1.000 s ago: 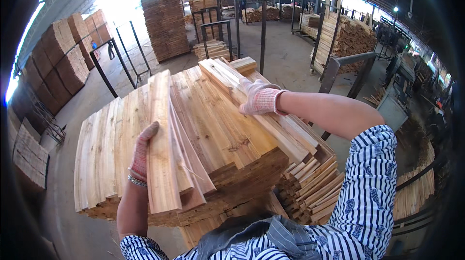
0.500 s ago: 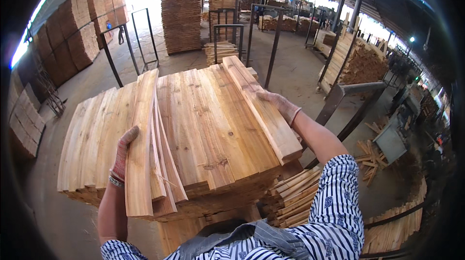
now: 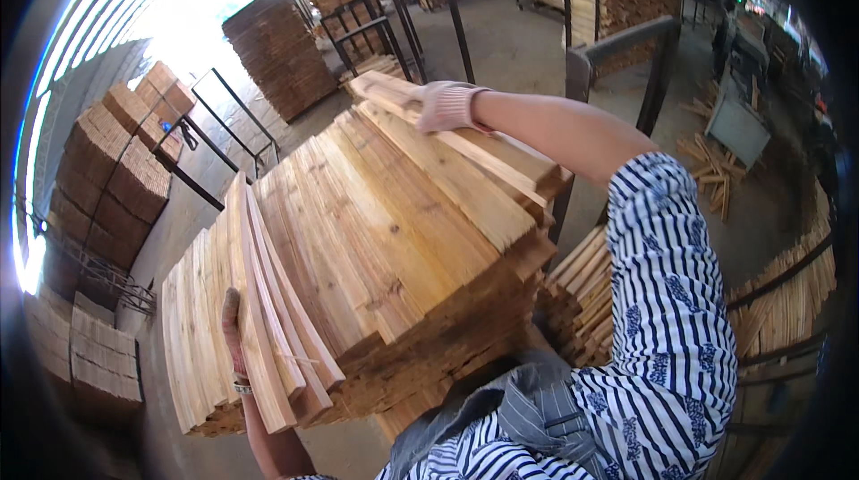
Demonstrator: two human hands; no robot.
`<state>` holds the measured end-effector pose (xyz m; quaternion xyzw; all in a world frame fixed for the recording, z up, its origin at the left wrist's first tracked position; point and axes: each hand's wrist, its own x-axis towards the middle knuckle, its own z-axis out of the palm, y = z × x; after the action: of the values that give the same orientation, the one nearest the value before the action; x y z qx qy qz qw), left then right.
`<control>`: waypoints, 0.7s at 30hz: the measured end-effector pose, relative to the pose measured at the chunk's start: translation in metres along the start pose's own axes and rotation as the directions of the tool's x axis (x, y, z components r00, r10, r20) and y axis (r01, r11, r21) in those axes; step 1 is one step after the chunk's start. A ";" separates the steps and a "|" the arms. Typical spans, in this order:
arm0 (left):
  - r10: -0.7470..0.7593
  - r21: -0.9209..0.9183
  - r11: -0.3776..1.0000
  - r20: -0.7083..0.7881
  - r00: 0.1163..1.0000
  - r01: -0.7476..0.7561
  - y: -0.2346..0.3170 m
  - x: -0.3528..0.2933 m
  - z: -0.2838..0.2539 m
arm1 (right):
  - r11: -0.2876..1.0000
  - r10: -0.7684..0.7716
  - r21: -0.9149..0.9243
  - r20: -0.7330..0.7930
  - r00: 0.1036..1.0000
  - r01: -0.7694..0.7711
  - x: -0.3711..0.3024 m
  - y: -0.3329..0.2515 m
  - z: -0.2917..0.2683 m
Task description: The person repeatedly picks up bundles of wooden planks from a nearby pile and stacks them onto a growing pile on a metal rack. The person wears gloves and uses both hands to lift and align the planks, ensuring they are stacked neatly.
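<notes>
A thick stack of wooden boards (image 3: 385, 229) lies in front of me, its upper boards side by side. Gloved, my left hand (image 3: 233, 330) is closed on the left edge of several thin planks (image 3: 254, 323). These planks stand tilted and fanned out on top of the stack, and my fingers are partly hidden behind them. My right hand (image 3: 450, 107), also gloved, grips a thick plank (image 3: 514, 161) along the stack's right side. Its fingers curl over the plank's far part, which sits raised at the right edge.
Dark metal frame posts (image 3: 626, 55) rise close on the right, and thinner frames (image 3: 237, 109) stand beyond the stack. Tall timber piles (image 3: 277, 50) stand farther back. Sticks (image 3: 582, 274) are bundled by my right elbow; loose offcuts (image 3: 711, 167) lie near a grey metal bin (image 3: 738, 135).
My view has turned and tilted. My right hand has moved farther along the right plank, which now sits shifted outward to the right. The left hand stays on the fanned planks.
</notes>
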<state>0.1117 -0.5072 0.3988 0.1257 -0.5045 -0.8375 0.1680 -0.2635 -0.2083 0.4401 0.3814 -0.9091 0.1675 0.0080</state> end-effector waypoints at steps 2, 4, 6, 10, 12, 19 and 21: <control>0.004 -0.021 1.000 0.008 1.000 -0.004 0.005 -0.008 0.018 | 0.995 0.072 -0.057 -0.117 0.990 -0.079 -0.004 0.036 -0.001; 0.058 0.023 0.998 -0.108 0.992 -0.056 0.000 -0.017 0.035 | 0.986 0.168 -0.023 0.115 0.979 -0.167 -0.015 0.051 -0.009; 0.069 -0.035 0.997 -0.023 0.997 -0.070 0.009 -0.018 0.018 | 1.000 -0.024 0.004 0.080 0.997 0.023 0.000 0.057 0.043; -0.100 -0.260 0.960 0.030 0.994 0.105 0.000 0.011 0.004 | 1.000 0.009 -0.010 -0.046 0.999 -0.010 -0.016 0.052 0.064; -0.003 -0.207 0.978 -0.073 0.997 -0.012 0.002 0.007 0.006 | 0.992 0.090 -0.082 -0.066 0.994 -0.096 -0.034 0.034 0.042; -0.115 -0.236 0.959 0.171 0.979 0.154 -0.001 0.010 -0.010 | 0.995 -0.102 -0.001 -0.187 0.977 0.104 -0.027 -0.049 0.049; -0.202 -0.268 0.938 0.087 0.975 0.219 0.002 0.002 0.005 | 0.907 -0.182 0.371 -0.082 0.980 0.200 -0.037 -0.138 0.037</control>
<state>0.1082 -0.5049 0.4029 0.1297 -0.3710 -0.9162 0.0786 -0.1367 -0.2844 0.4410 0.4589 -0.8178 0.3462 -0.0284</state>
